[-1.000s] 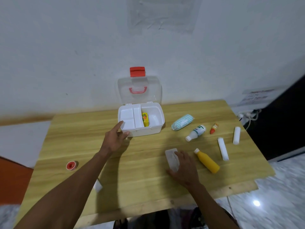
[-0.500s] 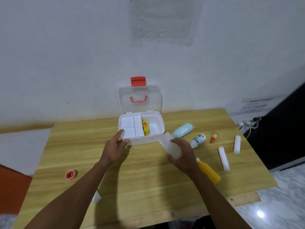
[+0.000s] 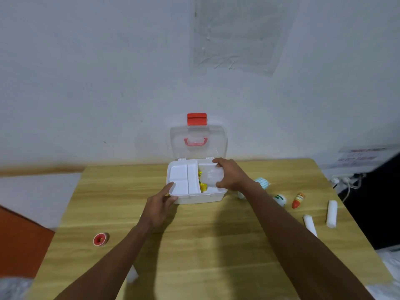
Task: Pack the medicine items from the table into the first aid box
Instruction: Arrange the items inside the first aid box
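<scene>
A bare grey-white wall backs the wooden table (image 3: 194, 245), and your first aid box (image 3: 195, 197) sits at its far edge with the clear lid standing open against that wall.

A second ago your right hand (image 3: 232, 175) was pressed on the translucent packet (image 3: 211, 176) lying flat near the front of the table; half a second ago you had it lifted just short of the box. Now you hold it over the box's large right compartment, thumb at the near edge and fingers curled over the far edge, closed on it. That puts this item at the point of release. By my reading, you only need to lower it and let go.

Your left hand (image 3: 161, 204) has stayed at the front-left corner of the box, index finger on the rim, the other fingers loosely bent and holding nothing; it seems to steady the box.

The packet looks thin, flat and cloudy-clear, roughly as wide as the compartment, so it may need to go in level. A yellow item (image 3: 203, 186) already stands in the box beside it.

Still out on the table to your right are the striped pouch (image 3: 263, 182), a white bottle (image 3: 280, 199), an orange dropper bottle (image 3: 298, 200) and two white rolls (image 3: 331, 213), with a red tape roll (image 3: 100, 239) on your left.
</scene>
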